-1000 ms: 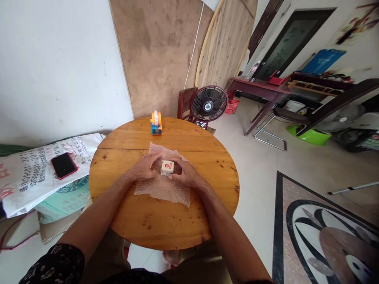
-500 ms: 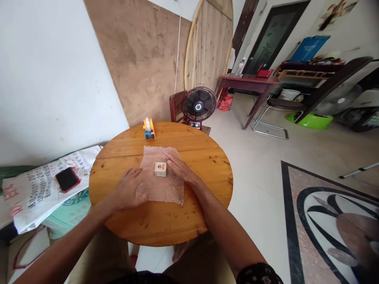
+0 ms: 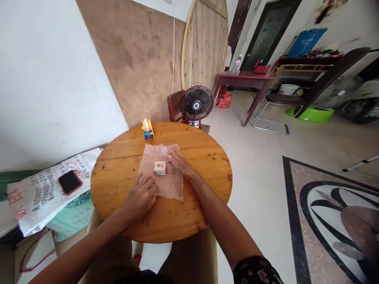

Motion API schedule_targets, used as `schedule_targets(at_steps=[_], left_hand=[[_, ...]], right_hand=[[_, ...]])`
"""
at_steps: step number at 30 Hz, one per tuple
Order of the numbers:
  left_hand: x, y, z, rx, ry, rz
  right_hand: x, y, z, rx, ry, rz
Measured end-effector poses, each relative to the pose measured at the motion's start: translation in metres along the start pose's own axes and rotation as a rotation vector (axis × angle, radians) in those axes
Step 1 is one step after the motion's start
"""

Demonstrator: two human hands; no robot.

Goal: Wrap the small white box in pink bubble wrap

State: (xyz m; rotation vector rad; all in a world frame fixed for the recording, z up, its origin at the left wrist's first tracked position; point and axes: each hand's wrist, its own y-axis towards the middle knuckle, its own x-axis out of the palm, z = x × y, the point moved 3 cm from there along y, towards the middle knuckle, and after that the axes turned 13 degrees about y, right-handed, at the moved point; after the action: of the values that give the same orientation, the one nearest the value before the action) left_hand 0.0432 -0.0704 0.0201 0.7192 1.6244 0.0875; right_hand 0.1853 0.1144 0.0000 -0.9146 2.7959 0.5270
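Note:
A sheet of pinkish bubble wrap [image 3: 169, 188] lies spread on the round wooden table [image 3: 204, 157]. A small cream box [image 3: 160, 168] with a red mark on top sits on the middle of the sheet. My left hand [image 3: 141, 196] rests on the sheet's near left corner, its fingers slightly bent and lying on the plastic. On the right side of the sheet my right hand [image 3: 180, 163] lies flat with fingers stretched out, beside the box but apart from it. Neither hand grips the box.
An orange and blue tape dispenser [image 3: 147, 129] stands near the table's far edge. Beyond it, a fan [image 3: 196, 103] sits on a wooden chair [image 3: 174, 105]. To the left, a phone [image 3: 70, 182] lies on white printed sacks [image 3: 38, 197].
My left hand, blurred by motion before, has come to rest on the sheet's near left corner. My right hand stays on the right side, and the box remains on the sheet.

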Motion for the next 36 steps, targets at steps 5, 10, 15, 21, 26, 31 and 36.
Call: schedule_targets(at_steps=[5,10,15,21,26,31,36], left_hand=[[-0.001,0.022,-0.021,-0.179,-0.225,0.03],[0.012,0.058,-0.051,-0.552,-0.533,-0.138],[0.032,0.081,-0.065,-0.632,-0.628,-0.209],[0.048,0.086,-0.069,-0.647,-0.77,-0.239],[0.052,0.086,-0.069,-0.656,-0.86,-0.243],[0.054,0.084,-0.068,-0.692,-0.933,-0.247],[0.056,0.086,-0.068,-0.708,-0.973,-0.232]], right_hand=[[-0.003,-0.001,0.004,0.032,0.065,-0.007],[-0.008,-0.001,0.0,0.104,0.138,0.003],[-0.014,-0.005,-0.01,0.169,0.23,0.014],[-0.018,-0.011,-0.014,0.194,0.274,0.085],[-0.011,-0.011,-0.005,0.201,0.147,0.122],[-0.009,-0.01,-0.003,0.181,-0.02,0.141],[-0.003,-0.011,-0.011,0.059,-0.19,0.164]])
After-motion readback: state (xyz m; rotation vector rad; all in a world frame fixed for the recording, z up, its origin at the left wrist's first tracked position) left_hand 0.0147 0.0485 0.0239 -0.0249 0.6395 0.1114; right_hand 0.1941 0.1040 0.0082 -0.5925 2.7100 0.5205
